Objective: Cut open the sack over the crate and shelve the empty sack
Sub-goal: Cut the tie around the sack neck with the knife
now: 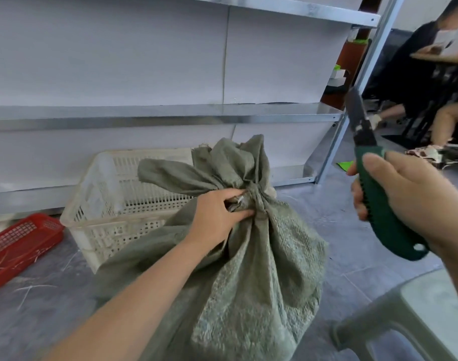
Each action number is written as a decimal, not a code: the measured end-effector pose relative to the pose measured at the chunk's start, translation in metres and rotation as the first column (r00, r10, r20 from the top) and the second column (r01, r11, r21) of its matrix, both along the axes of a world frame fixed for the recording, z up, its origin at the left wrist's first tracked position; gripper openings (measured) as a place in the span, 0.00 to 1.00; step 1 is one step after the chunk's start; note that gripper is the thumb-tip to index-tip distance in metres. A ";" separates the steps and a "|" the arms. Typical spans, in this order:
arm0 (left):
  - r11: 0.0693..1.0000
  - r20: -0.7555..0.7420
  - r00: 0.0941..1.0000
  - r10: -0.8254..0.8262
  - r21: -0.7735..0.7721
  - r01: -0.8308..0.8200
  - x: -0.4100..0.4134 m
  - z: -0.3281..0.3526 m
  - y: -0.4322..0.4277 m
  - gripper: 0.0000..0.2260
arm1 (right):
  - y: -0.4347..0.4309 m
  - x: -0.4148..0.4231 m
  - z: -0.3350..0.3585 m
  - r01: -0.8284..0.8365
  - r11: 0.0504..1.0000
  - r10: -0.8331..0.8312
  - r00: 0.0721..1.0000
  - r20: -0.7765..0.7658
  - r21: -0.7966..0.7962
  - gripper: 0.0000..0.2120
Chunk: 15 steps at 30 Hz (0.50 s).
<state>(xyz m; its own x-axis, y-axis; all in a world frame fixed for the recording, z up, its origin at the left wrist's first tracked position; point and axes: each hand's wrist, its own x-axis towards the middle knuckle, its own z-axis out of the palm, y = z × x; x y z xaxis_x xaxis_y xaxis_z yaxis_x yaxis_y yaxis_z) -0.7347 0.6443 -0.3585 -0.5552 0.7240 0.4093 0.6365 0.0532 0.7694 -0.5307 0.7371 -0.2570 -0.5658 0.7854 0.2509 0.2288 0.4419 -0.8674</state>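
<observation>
The left hand [217,214] grips the sack [261,269] at its tied neck [254,196], with fingers curled round the bunched cloth. The right hand [405,194] holds a knife [373,183] by its green handle. The blade points up, well apart from the sack. The sack is full and stands on the floor, just in front of the white crate [113,204], not over it. The shelf [170,115] is behind them. I think the step now is cutting the tie. To do it well, the sack should likely go up over the crate first, so what is inside falls in and not on the floor. The left hand should hold the neck tight and pull it up, with fingers out of the blade's way. The blade should slip under the tie and cut away from the hand, not into the cloth. Slow, small cuts are safest. I see no words, brand or label on the sack, knife or crate.
</observation>
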 end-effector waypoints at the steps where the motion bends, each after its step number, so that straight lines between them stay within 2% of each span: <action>1: 1.000 0.012 1.000 -0.008 0.019 0.008 -0.001 0.002 0.001 0.20 | 0.000 -0.005 -0.009 -0.028 0.999 0.028 0.999 0.015 -0.030 0.13; 5: 0.997 0.086 0.996 -0.032 0.068 0.027 -0.005 0.007 -0.002 0.24 | -0.002 -0.028 -0.035 -0.044 0.999 0.045 0.997 0.061 -0.025 0.08; 8: 0.991 0.088 0.992 -0.086 0.106 0.076 -0.006 0.009 -0.005 0.23 | -0.005 -0.044 -0.053 -0.066 0.997 0.061 0.992 0.107 0.043 0.05; 12: 0.984 0.084 0.990 -0.112 0.146 0.099 -0.005 0.005 -0.011 0.17 | -0.007 -0.059 -0.068 -0.030 0.995 0.020 0.994 0.107 0.093 0.10; 15: 0.973 0.221 0.961 -0.166 0.197 0.123 -0.005 0.004 -0.012 0.11 | -0.010 -0.065 -0.073 -0.016 0.994 0.005 0.995 0.100 0.107 0.11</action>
<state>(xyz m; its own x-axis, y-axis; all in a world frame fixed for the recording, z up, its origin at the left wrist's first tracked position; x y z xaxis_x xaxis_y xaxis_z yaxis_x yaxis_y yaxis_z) -0.7400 0.6319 -0.3541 -0.5461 0.7300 0.4110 0.4278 -0.1788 0.8860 -0.5954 0.7271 -0.3302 -0.6006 0.7506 0.2755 0.3066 0.5344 -0.7877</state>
